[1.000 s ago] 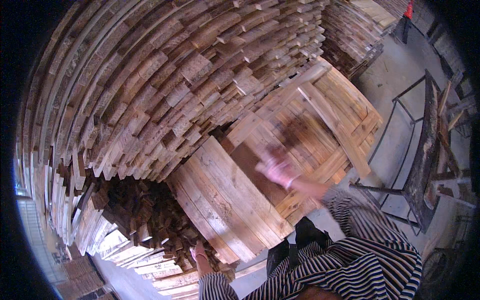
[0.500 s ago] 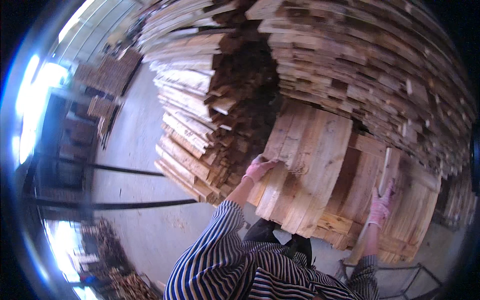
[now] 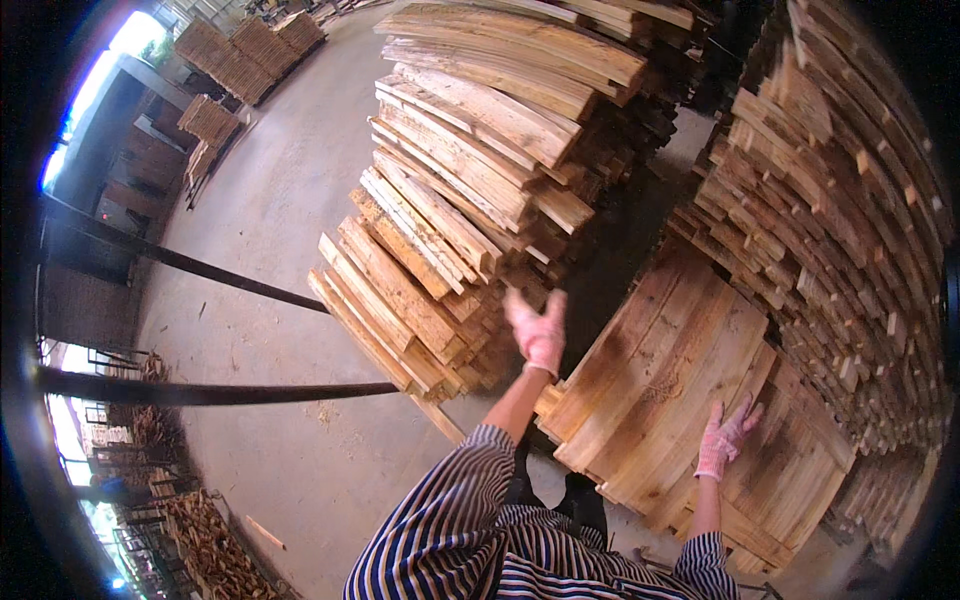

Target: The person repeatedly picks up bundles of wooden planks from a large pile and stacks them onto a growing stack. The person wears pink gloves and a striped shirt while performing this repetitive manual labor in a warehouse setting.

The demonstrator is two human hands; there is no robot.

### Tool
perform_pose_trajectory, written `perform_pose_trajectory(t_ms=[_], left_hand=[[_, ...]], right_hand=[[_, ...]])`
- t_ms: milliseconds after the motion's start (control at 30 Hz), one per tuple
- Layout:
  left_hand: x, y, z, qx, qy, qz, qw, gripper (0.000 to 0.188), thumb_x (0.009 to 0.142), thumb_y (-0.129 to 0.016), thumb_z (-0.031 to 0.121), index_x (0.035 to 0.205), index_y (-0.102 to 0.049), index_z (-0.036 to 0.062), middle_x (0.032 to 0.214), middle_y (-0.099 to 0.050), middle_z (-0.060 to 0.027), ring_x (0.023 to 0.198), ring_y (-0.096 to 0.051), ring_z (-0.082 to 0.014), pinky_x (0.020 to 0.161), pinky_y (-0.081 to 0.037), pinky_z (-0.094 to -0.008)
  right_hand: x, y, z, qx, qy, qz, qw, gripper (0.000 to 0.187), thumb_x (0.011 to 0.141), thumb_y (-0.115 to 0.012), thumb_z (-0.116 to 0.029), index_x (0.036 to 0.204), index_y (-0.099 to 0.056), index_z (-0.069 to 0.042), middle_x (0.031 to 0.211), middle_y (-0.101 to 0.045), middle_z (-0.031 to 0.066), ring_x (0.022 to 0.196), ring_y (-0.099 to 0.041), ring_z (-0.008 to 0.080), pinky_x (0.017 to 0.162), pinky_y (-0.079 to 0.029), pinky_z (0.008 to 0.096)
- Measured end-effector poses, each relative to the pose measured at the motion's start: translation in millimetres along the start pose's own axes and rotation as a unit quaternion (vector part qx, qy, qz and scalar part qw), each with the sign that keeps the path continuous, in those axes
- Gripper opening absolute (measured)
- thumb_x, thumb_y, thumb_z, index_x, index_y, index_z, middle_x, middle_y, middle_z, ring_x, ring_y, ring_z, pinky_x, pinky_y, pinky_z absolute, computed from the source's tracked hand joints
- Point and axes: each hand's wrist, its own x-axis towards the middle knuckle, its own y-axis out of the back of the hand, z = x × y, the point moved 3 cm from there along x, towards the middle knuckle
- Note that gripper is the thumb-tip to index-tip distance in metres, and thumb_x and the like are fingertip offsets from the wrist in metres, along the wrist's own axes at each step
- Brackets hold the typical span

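My left hand, in a pink-and-white glove, reaches out with its fingers apart and holds nothing. It is nearest to the cut ends of a tall stack of rough boards; whether it touches them I cannot tell. Lower right, my right hand, in a matching glove, spreads its fingers over a layer of wide boards laid side by side. Nothing shows in its grip. Beneath it a second, darker group of boards lies alongside.
A high wall of stacked wood strips rises at the right. Two dark bars cross from the left. Low wood piles stand far left on the concrete floor, and scrap wood is heaped lower left.
My view has swung, with the board stack now nearer the middle. My left hand has left the wide boards' edge. The slim pale stick in my right hand is out of sight, its fingers spread.
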Motion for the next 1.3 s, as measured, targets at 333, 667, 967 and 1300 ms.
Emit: perform_pose_trajectory(t_ms=[333,667,967,1300], left_hand=[[192,74,17,0.288,0.210,-0.094,0.929,0.124,0.069,-0.069,0.077,0.156,-0.021,0.0042,0.163,-0.006,-0.0262,0.150,-0.007,-0.0468,0.119,-0.014,-0.0581],[154,218,-3,-0.130,0.168,-0.090,0.973,0.043,0.082,-0.070,0.033,0.107,-0.059,0.0004,0.077,-0.063,-0.0074,0.066,-0.059,-0.0192,0.059,-0.049,-0.0356],[3,232,-53,-0.002,-0.053,-0.238,0.970,0.057,0.092,-0.067,0.040,0.131,-0.050,0.0014,0.114,-0.058,-0.0117,0.105,-0.055,-0.0213,0.089,-0.049,-0.0359],[5,89,43,-0.407,0.186,-0.348,0.824,0.057,0.096,-0.057,0.046,0.135,-0.052,0.0055,0.122,-0.060,-0.0111,0.114,-0.058,-0.0256,0.098,-0.049,-0.0423]], right_hand=[[-72,10,-200,0.185,0.077,-0.094,0.975,0.079,0.091,-0.067,-0.035,0.156,-0.027,-0.013,0.157,-0.034,0.0203,0.142,-0.038,0.0362,0.115,-0.035,0.0416],[-109,3,-460,0.347,0.319,-0.351,0.809,0.077,0.089,-0.071,-0.038,0.153,-0.035,-0.014,0.149,-0.045,0.0169,0.135,-0.048,0.0304,0.104,-0.047,0.0369],[-125,-34,-533,0.349,0.268,-0.556,0.705,0.141,0.063,-0.081,-0.070,0.155,-0.006,0.006,0.147,-0.039,0.0346,0.134,-0.046,0.0368,0.111,-0.039,0.0374],[-106,57,-305,0.471,0.221,-0.385,0.762,0.114,0.079,-0.068,-0.068,0.154,-0.019,0.001,0.152,-0.038,0.0230,0.142,-0.037,0.0297,0.116,-0.032,0.0368]])
